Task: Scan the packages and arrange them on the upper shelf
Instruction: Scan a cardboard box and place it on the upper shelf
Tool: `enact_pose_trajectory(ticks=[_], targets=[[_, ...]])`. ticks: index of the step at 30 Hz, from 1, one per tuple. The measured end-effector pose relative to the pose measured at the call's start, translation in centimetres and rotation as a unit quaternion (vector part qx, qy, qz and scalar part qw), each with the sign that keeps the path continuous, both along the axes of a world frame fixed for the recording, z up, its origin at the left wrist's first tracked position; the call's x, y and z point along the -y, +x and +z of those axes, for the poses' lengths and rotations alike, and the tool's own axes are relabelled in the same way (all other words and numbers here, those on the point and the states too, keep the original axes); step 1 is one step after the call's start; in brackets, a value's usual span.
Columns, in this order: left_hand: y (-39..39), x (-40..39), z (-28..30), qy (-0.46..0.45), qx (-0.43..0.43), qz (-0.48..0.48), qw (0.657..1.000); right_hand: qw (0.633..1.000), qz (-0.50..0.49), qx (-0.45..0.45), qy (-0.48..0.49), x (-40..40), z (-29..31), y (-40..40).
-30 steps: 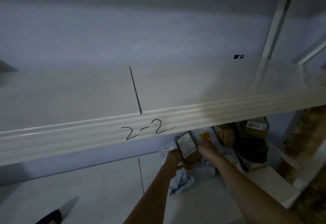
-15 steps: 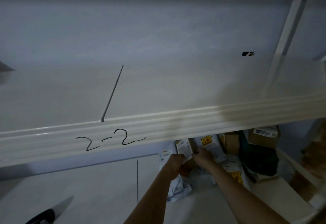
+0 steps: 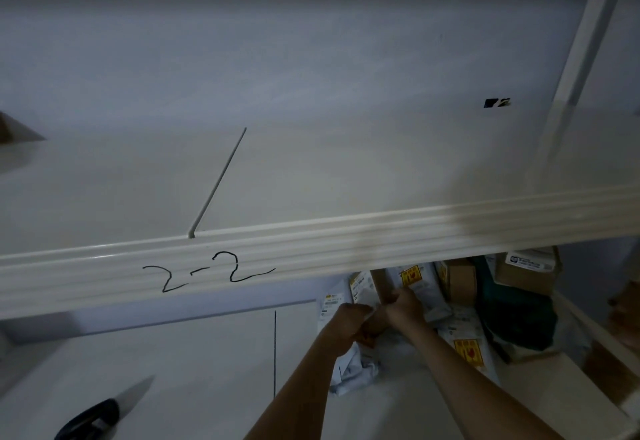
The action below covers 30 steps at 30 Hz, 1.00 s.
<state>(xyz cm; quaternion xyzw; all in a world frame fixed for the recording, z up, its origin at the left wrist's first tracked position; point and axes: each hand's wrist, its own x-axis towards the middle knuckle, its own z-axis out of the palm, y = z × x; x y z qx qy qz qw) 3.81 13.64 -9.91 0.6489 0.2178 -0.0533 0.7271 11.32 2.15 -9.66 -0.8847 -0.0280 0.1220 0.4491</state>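
Pick-up step: left hand [image 3: 346, 318] and right hand [image 3: 401, 306] close together, both gripping brown parcel [image 3: 379, 287] in lower-shelf pile. Next likely: lift clear, scan, place on upper shelf [image 3: 311, 176].

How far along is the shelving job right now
Done: nothing visibly; the upper shelf marked 2-2 shows no packages. In hand: left hand and right hand grip a package on the lower shelf. Left: the whole pile.

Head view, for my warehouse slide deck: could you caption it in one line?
Both hands, left and right, grasp a package in the lower-shelf pile beneath the shelf edge marked 2-2.
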Motion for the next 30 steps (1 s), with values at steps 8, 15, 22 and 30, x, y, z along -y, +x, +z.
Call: enact_pose_trajectory(ticks=[8, 15, 22, 30], targets=[[-1.2, -0.5, 1.3, -0.041, 0.023, 0.132, 0.990, 0.965, -0.031, -0.086, 0.248, 1.2, 0.6, -0.8], [-5.5, -3.1, 1.8, -0.054, 0.059, 0.091, 0.993, 0.938, 0.147, -0.202, 0.241, 1.4, 0.9, -3.1], [-12.0, -5.6, 1.5, -0.038, 0.045, 0.122, 0.991, 0.892, 0.223, -0.279, 0.277, -3.4, -0.3, -6.9], [-21.0, -9.9, 2.4, 0.003, 0.011, 0.166, 0.986, 0.883, 0.243, -0.297, 0.272, -9.3, -0.9, -14.5]])
